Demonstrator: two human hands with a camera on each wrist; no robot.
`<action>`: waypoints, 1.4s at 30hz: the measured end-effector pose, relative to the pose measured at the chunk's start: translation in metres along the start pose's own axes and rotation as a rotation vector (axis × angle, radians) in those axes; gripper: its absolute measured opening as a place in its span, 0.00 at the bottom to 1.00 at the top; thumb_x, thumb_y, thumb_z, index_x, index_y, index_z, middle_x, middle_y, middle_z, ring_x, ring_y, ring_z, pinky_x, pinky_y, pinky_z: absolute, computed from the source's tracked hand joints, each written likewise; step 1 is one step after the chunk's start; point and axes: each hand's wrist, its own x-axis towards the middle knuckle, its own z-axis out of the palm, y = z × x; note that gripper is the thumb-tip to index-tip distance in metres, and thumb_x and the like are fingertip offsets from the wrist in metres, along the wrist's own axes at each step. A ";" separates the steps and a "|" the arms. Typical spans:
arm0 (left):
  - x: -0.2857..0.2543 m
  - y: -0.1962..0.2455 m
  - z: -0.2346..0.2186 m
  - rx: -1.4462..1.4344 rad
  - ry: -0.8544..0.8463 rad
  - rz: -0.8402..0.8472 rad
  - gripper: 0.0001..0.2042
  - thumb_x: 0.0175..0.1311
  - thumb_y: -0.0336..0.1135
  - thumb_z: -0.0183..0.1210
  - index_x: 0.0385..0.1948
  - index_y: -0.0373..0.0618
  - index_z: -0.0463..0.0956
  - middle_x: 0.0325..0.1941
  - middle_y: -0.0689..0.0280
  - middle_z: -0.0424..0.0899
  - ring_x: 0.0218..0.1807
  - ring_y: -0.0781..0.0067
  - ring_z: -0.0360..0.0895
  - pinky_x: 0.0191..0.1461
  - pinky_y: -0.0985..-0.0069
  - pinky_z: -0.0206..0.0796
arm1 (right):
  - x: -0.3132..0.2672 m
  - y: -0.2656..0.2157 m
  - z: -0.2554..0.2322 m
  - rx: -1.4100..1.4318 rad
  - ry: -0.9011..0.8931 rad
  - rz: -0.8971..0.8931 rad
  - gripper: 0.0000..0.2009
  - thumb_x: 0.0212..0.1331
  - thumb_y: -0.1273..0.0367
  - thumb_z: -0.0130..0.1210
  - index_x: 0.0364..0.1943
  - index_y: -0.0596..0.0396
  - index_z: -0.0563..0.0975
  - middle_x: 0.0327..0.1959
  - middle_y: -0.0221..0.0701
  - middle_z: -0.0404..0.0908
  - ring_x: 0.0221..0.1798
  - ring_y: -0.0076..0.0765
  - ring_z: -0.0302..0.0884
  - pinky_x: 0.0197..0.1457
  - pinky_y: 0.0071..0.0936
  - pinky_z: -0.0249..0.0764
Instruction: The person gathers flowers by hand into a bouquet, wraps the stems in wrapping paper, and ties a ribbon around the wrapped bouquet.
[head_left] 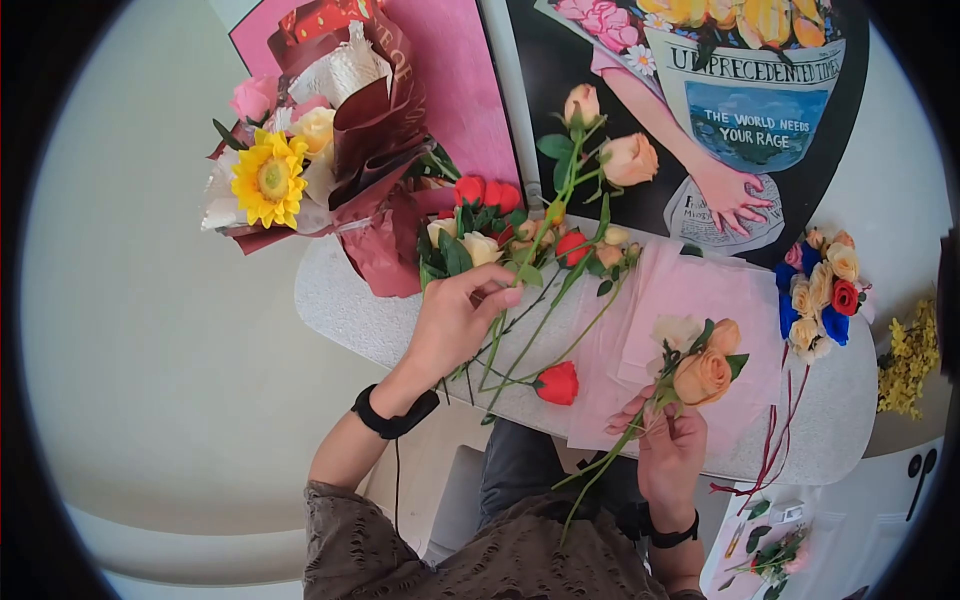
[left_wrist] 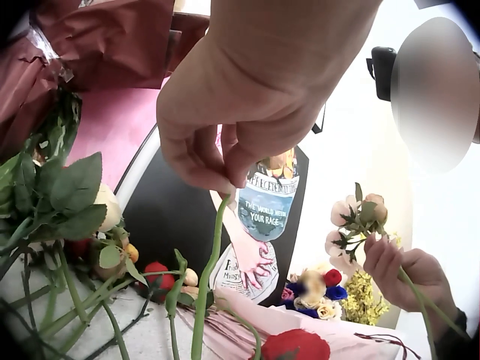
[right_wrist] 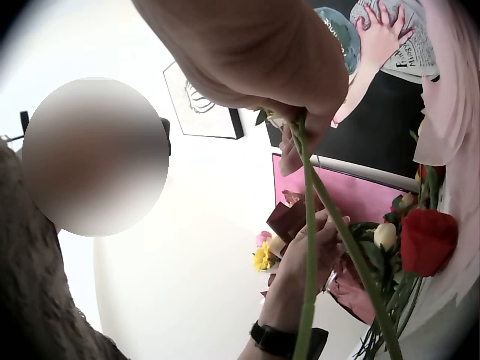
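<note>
Left hand pinches a stem; right hand, apart, grips peach roses; a red rose lies between.

stems and 1 red rose between hands

Plain pale wall, light floor.

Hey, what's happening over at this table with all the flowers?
Someone is handling flowers. Their left hand pinches the green stem of a spray of peach roses, while their right hand holds a small bunch of peach-orange and cream flowers by the stems. More stems and a red rose lie on the speckled pale table, beside sheets of pale pink paper. A bouquet in dark red wrapping is at one end.
</note>
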 end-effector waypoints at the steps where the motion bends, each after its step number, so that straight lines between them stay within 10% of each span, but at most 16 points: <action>1: -0.002 0.001 -0.001 -0.031 -0.027 -0.014 0.06 0.65 0.28 0.63 0.40 0.38 0.80 0.27 0.66 0.85 0.29 0.82 0.78 0.37 0.79 0.71 | 0.000 0.001 0.000 -0.009 -0.010 0.007 0.11 0.72 0.70 0.49 0.48 0.68 0.73 0.38 0.39 0.80 0.39 0.41 0.84 0.46 0.40 0.83; 5: -0.022 0.019 0.000 -0.125 -0.190 -0.005 0.04 0.65 0.26 0.61 0.38 0.37 0.81 0.32 0.65 0.87 0.35 0.80 0.80 0.42 0.79 0.71 | 0.002 0.001 0.003 -0.025 -0.004 -0.092 0.10 0.69 0.69 0.55 0.45 0.63 0.74 0.43 0.40 0.81 0.39 0.39 0.83 0.46 0.39 0.81; 11: -0.082 0.039 0.031 -0.256 -0.366 0.092 0.04 0.63 0.25 0.62 0.38 0.40 0.82 0.34 0.62 0.88 0.36 0.70 0.85 0.42 0.76 0.73 | -0.002 0.039 -0.018 -0.275 0.163 -0.430 0.23 0.69 0.67 0.54 0.64 0.59 0.66 0.68 0.48 0.66 0.66 0.47 0.70 0.67 0.48 0.69; 13: -0.092 0.040 0.041 -0.296 -0.409 0.116 0.04 0.63 0.25 0.62 0.37 0.40 0.82 0.34 0.62 0.88 0.36 0.68 0.85 0.41 0.76 0.74 | -0.007 0.033 -0.015 -0.130 -0.151 -0.103 0.26 0.72 0.65 0.49 0.70 0.55 0.59 0.71 0.50 0.61 0.73 0.50 0.60 0.74 0.50 0.59; 15: -0.099 0.040 0.050 -0.392 -0.516 -0.091 0.04 0.62 0.24 0.63 0.36 0.38 0.83 0.34 0.63 0.88 0.38 0.71 0.85 0.45 0.75 0.74 | -0.013 0.034 -0.021 -0.436 -0.110 -0.097 0.25 0.73 0.60 0.45 0.69 0.57 0.60 0.71 0.52 0.60 0.73 0.51 0.61 0.75 0.50 0.59; 18: -0.111 0.028 0.065 -0.358 -0.487 -0.029 0.05 0.63 0.27 0.63 0.38 0.40 0.82 0.31 0.63 0.88 0.34 0.66 0.85 0.41 0.73 0.74 | -0.024 0.041 -0.024 -0.029 -0.230 -0.073 0.25 0.68 0.65 0.53 0.67 0.56 0.62 0.64 0.37 0.70 0.64 0.37 0.70 0.69 0.35 0.66; 25: -0.105 0.037 0.037 0.035 -0.560 0.208 0.10 0.61 0.35 0.64 0.42 0.45 0.80 0.37 0.54 0.84 0.36 0.46 0.80 0.38 0.63 0.73 | -0.034 0.048 -0.022 0.521 -0.156 0.266 0.26 0.69 0.61 0.51 0.67 0.57 0.62 0.65 0.39 0.69 0.65 0.39 0.70 0.70 0.37 0.65; 30: -0.107 0.061 0.014 -0.148 -0.272 0.034 0.14 0.57 0.31 0.66 0.45 0.41 0.79 0.40 0.53 0.83 0.38 0.50 0.82 0.42 0.65 0.75 | -0.040 0.057 -0.015 0.987 -0.087 0.559 0.27 0.70 0.58 0.49 0.67 0.57 0.61 0.66 0.40 0.68 0.66 0.40 0.69 0.70 0.39 0.65; 33: -0.113 0.060 0.031 0.064 -0.143 0.365 0.15 0.53 0.28 0.68 0.43 0.39 0.80 0.41 0.54 0.84 0.40 0.57 0.83 0.44 0.68 0.76 | -0.039 0.077 -0.013 0.884 -0.162 0.439 0.27 0.71 0.54 0.44 0.68 0.56 0.61 0.68 0.44 0.65 0.68 0.45 0.66 0.72 0.42 0.63; 36: -0.121 0.050 0.047 -0.230 -0.085 0.073 0.13 0.51 0.26 0.69 0.40 0.40 0.81 0.40 0.56 0.85 0.40 0.63 0.85 0.44 0.72 0.76 | -0.028 0.034 0.025 1.248 -0.443 0.053 0.27 0.72 0.54 0.44 0.68 0.54 0.61 0.69 0.44 0.64 0.69 0.46 0.65 0.71 0.45 0.64; 39: -0.131 0.031 0.058 -0.387 -0.099 -0.112 0.12 0.51 0.26 0.70 0.38 0.39 0.82 0.40 0.59 0.86 0.38 0.67 0.85 0.44 0.75 0.76 | -0.042 0.063 -0.012 1.317 -0.193 0.331 0.27 0.71 0.56 0.46 0.69 0.51 0.59 0.69 0.44 0.62 0.69 0.45 0.65 0.69 0.46 0.66; 40: -0.126 0.039 0.057 -0.416 -0.056 -0.036 0.11 0.53 0.25 0.69 0.38 0.37 0.82 0.40 0.60 0.87 0.38 0.70 0.85 0.43 0.75 0.76 | -0.055 0.067 -0.014 0.726 -0.032 0.316 0.20 0.68 0.67 0.51 0.64 0.53 0.68 0.63 0.39 0.72 0.62 0.39 0.74 0.63 0.38 0.73; 42: -0.117 0.055 0.057 -0.625 -0.056 -0.035 0.07 0.59 0.23 0.65 0.39 0.35 0.81 0.37 0.65 0.87 0.38 0.78 0.84 0.41 0.76 0.76 | -0.056 0.066 -0.011 0.698 -0.034 0.328 0.20 0.68 0.67 0.51 0.63 0.53 0.68 0.63 0.39 0.72 0.62 0.39 0.74 0.62 0.38 0.73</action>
